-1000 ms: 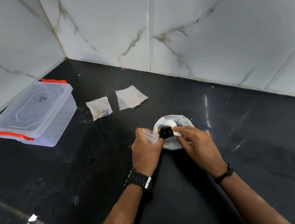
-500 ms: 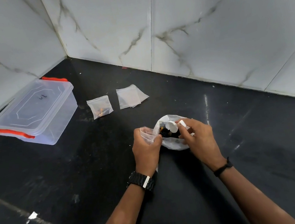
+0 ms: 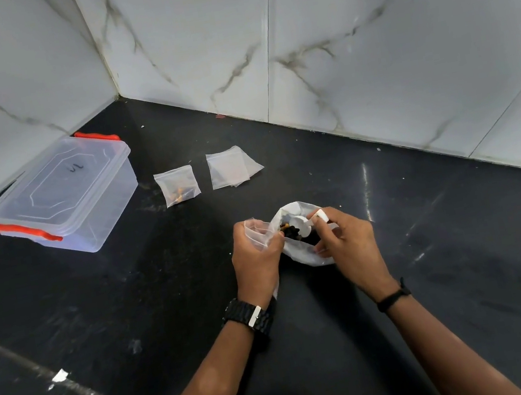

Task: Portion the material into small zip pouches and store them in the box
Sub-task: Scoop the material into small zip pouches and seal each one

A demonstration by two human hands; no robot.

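The left hand (image 3: 256, 260) pinches a small zip pouch (image 3: 260, 233) open beside the white bag (image 3: 299, 253). The right hand (image 3: 345, 241) grips a white scoop (image 3: 304, 222). Tip slowly so nothing spills.

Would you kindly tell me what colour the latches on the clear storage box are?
The latches on the storage box are red-orange, shown best in the head view.

I'm seeing a glossy black stone counter (image 3: 470, 265), scuffed and streaked, backed by shiny white marble-look wall tiles (image 3: 400, 53). At the counter's left edge, a clear smooth plastic box with orange clips (image 3: 63, 199). Thin, crinkly clear plastic zip pouches (image 3: 177, 185) nearby; a milky plastic bag (image 3: 303, 255) looks soft.
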